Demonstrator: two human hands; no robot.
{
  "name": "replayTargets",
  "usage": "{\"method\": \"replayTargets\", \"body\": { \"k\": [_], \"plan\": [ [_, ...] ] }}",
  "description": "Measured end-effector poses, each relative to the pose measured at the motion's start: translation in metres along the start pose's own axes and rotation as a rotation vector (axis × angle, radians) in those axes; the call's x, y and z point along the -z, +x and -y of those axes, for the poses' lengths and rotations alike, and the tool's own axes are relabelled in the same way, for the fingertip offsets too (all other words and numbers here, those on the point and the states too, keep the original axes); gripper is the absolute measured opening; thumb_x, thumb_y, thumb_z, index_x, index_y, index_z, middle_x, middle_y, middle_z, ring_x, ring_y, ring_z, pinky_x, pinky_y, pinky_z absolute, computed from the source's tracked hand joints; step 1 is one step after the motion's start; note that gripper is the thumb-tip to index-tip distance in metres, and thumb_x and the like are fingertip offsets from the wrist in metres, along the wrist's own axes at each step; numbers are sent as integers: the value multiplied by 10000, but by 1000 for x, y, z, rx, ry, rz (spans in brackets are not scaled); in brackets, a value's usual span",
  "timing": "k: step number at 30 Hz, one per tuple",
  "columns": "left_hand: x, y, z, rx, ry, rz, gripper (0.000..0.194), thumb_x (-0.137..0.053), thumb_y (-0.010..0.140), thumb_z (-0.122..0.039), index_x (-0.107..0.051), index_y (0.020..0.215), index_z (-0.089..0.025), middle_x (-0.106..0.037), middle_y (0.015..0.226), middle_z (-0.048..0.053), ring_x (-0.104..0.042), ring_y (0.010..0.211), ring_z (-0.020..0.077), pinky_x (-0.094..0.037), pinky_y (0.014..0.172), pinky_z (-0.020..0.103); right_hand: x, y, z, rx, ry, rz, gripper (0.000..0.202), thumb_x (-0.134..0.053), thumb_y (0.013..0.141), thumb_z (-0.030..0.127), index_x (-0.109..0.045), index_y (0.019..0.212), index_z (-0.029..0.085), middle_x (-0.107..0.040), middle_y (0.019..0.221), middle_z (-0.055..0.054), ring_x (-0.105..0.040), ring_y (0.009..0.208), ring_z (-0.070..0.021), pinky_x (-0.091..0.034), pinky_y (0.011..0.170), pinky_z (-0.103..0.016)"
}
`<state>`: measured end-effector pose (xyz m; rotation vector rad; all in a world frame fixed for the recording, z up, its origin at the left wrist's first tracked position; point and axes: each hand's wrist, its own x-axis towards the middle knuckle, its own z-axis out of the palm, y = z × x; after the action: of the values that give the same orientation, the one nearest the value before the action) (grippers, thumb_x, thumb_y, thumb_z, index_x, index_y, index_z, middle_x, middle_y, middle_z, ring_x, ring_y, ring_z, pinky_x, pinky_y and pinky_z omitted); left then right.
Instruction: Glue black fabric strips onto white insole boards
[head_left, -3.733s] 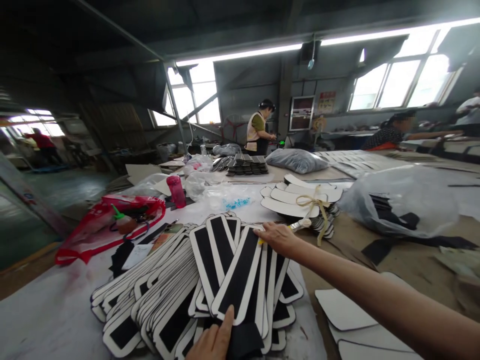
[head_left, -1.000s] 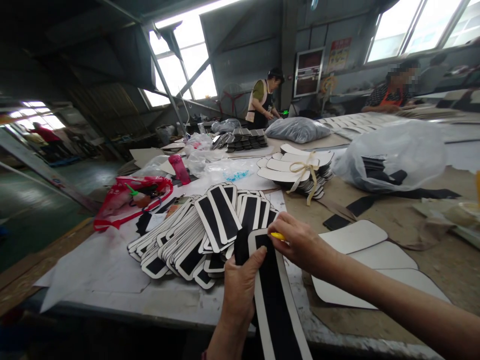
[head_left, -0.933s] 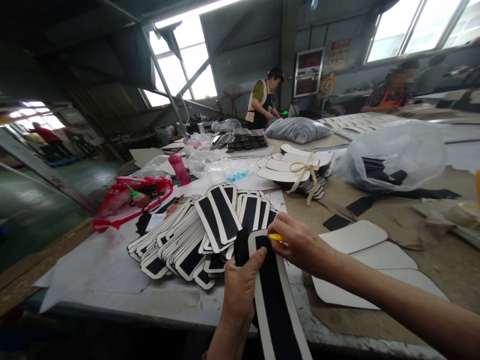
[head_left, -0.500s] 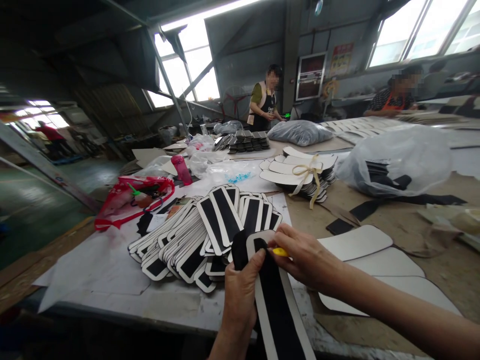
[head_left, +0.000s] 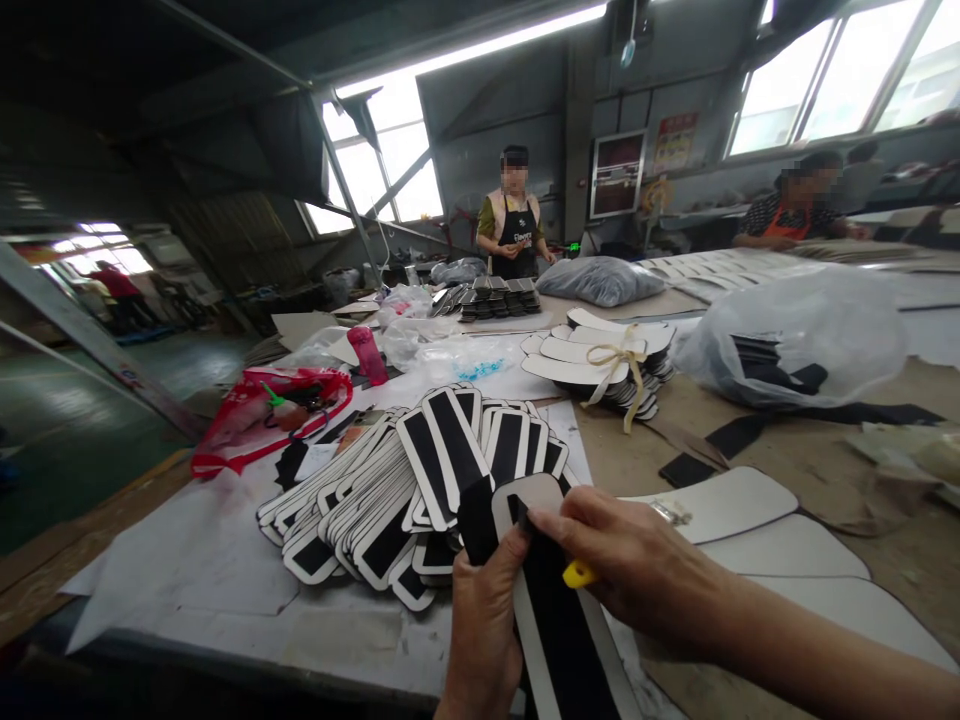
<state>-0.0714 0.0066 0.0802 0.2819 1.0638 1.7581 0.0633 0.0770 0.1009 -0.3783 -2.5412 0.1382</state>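
Note:
My left hand (head_left: 486,610) is closed round a long white-edged piece with a black strip (head_left: 562,620), its thumb pressed on the front near the rounded top. My right hand (head_left: 611,545) pinches a small dark flap by the top of that strip, and a tool with a yellow end (head_left: 580,573) is tucked in its curled fingers. Black fabric (head_left: 477,518) shows at the left of the held piece. Beyond my hands, fanned stacks of similar black-and-white pieces (head_left: 367,500) lie on the white-covered table (head_left: 225,570).
Plain white pieces (head_left: 787,545) lie at the right, with a tied bundle (head_left: 577,355) behind. Clear bags (head_left: 847,330), a red bag (head_left: 232,420) and a pink bottle (head_left: 366,355) are farther off. Across the table, one person (head_left: 516,225) stands; another (head_left: 795,205) is at the right.
My right hand's fingers have moved left onto the top of the strip, and the yellow end now sits lower. The view has tilted slightly up. The person across has turned forward.

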Motion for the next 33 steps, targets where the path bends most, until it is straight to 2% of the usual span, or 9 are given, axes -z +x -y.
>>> {"method": "replayTargets", "body": {
  "k": [4, 8, 14, 23, 29, 33],
  "plan": [
    [1, -2, 1, 25, -28, 34, 486, -769, 649, -205, -631, 1112, -152, -729, 908, 93, -647, 949, 302, -547, 803, 378, 7, 1, -1, 90, -136, -37, 304, -360, 890, 59, -543, 1123, 125, -527, 761, -43, -485, 612, -145, -377, 489, -238],
    [0, -5, -1, 47, -17, 38, 533, -756, 661, -179, -596, 1169, -162, -726, 927, 96, -644, 957, 299, -541, 815, 383, 10, 4, -7, 155, -215, -63, 229, -379, 934, 127, -557, 1079, 130, -527, 773, -46, -495, 682, -154, -389, 538, -252],
    [-1, -6, -4, 14, 11, 111, 415, -729, 701, -197, -639, 1103, -145, -723, 937, 100, -641, 966, 282, -522, 853, 378, 8, 11, -12, 178, -193, -84, 205, -385, 924, 106, -566, 1019, 121, -544, 786, -58, -498, 693, -170, -394, 545, -269],
    [-2, -6, -8, -20, 52, 122, 292, -748, 659, -204, -704, 931, -108, -736, 859, 95, -672, 856, 288, -527, 833, 401, 3, 20, -8, 68, -137, -30, 185, -390, 901, 84, -559, 932, 152, -502, 788, -37, -466, 659, -149, -369, 536, -236],
    [1, -7, -10, -28, 64, 131, 285, -742, 642, -187, -710, 913, -106, -737, 858, 96, -682, 795, 268, -540, 791, 374, 2, 22, -2, 28, -162, 2, 171, -399, 902, 100, -564, 910, 147, -486, 784, -36, -434, 624, -149, -331, 493, -244],
    [1, -11, -11, -42, 67, 96, 309, -742, 644, -179, -702, 942, -113, -734, 879, 90, -680, 816, 262, -548, 779, 355, 2, 25, -4, 22, -202, -56, 180, -396, 905, 105, -571, 875, 131, -488, 772, -47, -427, 615, -155, -340, 492, -251]
  ]
}}
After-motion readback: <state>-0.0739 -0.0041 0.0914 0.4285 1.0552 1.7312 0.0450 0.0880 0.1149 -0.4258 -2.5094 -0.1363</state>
